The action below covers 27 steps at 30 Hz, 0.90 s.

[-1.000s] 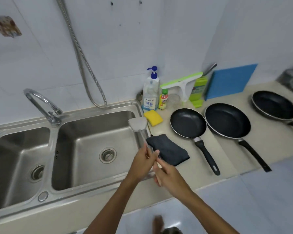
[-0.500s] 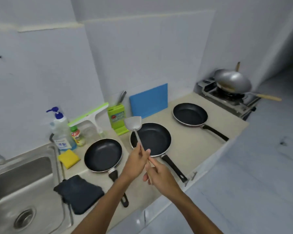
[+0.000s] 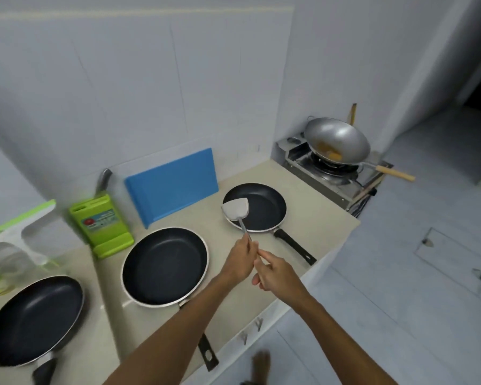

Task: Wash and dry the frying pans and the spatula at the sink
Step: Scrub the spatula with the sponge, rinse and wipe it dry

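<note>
Gripping the spatula [image 3: 236,210] two-handed: left hand [image 3: 240,259] fingers curled round the metal shaft, right hand [image 3: 278,276] fingers closed on the wooden end; holding the blade over the far frying pan [image 3: 264,207], touching or not, cannot tell; risking a scraped coating if pressed down; risking a forearm knock to the middle frying pan [image 3: 164,266], handle jutting past the counter [image 3: 322,218] edge beneath; near frying pan [image 3: 34,318] at left; blue board [image 3: 172,184], green knife block [image 3: 102,223], wok [image 3: 336,141] behind, none blocking; sink out of view.
</note>
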Available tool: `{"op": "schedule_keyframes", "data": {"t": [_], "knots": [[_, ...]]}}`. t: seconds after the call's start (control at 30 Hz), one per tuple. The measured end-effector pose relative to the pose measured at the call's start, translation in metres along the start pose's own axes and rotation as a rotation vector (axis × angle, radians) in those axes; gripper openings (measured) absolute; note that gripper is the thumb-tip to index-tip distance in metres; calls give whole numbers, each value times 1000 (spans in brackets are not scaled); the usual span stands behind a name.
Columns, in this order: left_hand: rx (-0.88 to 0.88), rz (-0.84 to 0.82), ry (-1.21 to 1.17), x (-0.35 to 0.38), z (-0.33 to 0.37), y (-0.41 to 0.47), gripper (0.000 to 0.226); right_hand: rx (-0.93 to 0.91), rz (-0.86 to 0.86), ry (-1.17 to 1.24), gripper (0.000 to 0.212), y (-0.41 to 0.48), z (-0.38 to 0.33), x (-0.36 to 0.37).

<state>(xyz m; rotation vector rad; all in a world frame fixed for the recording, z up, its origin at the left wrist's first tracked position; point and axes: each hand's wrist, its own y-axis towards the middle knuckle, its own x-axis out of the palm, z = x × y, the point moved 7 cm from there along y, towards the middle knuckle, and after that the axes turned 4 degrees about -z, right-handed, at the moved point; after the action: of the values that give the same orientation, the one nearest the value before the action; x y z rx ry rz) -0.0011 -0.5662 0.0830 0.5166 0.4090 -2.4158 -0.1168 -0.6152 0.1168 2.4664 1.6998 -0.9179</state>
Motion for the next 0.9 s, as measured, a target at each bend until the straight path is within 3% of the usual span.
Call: {"op": "schedule_keyframes", "data": {"t": [0.4, 0.9], "knots": [[-175, 73, -54, 74, -38, 217, 25, 69, -139, 164, 36, 193, 99, -111], [-371, 190, 61, 111, -55, 268, 39, 43, -361, 201, 40, 258, 159, -139]]}}
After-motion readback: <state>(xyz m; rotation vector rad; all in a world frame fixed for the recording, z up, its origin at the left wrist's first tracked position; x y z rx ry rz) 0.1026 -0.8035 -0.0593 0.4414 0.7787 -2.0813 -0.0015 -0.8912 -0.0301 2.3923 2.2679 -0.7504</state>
